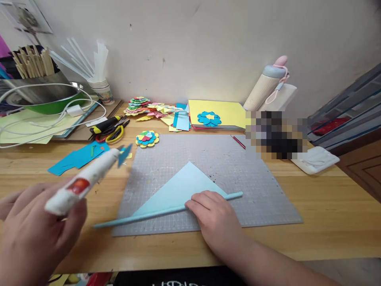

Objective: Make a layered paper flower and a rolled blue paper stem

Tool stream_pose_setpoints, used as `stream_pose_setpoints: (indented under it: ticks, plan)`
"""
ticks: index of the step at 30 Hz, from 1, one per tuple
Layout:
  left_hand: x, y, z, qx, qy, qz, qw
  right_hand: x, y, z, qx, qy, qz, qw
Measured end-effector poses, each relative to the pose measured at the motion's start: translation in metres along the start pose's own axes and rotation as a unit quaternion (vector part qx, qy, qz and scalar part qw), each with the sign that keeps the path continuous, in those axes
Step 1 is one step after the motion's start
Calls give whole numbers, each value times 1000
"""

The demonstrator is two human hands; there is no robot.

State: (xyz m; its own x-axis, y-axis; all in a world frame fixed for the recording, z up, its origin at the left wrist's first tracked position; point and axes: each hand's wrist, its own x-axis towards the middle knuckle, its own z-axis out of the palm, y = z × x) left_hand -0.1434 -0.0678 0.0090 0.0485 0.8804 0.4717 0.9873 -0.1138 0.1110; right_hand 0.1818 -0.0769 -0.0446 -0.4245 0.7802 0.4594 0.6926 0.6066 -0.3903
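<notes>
My left hand is wrapped round a white tube-shaped bottle with a red-orange patch, which looks like a glue bottle. It is raised at the left, and a dark-blue wedge shows at its far tip. A light-blue paper sheet, partly rolled into a thin tube along its near edge, lies on the grey cutting mat. My right hand has its fingers curled over the rolled edge, pressing it down. The sheet's unrolled part forms a triangle pointing away from me. The roll's left end reaches past the mat.
Blue paper scraps, scissors and a layered paper flower lie left. Farther back are a yellow paper stack, a blue paper flower and a cup of straws. A pencil and a bottle are right.
</notes>
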Motion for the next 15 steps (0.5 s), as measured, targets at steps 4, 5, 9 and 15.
stream_pose_setpoints:
  ticks: [4, 5, 9, 15]
  plan:
    - [-8, 23, -6, -73, 70, 160, 982, 0, 1, 0, 4, -3, -6, 1000]
    - [-9, 26, -5, -77, 63, 171, 980, 0, 1, 0, 5, -4, -6, 1000]
    - [-13, 37, 0, -88, 55, 166, 981, 0, 1, 0, 5, -3, -3, 1000]
    - [3, 25, 1, 10, 23, 8, 1000, -1, 0, 0, 1, 0, -4, 1000]
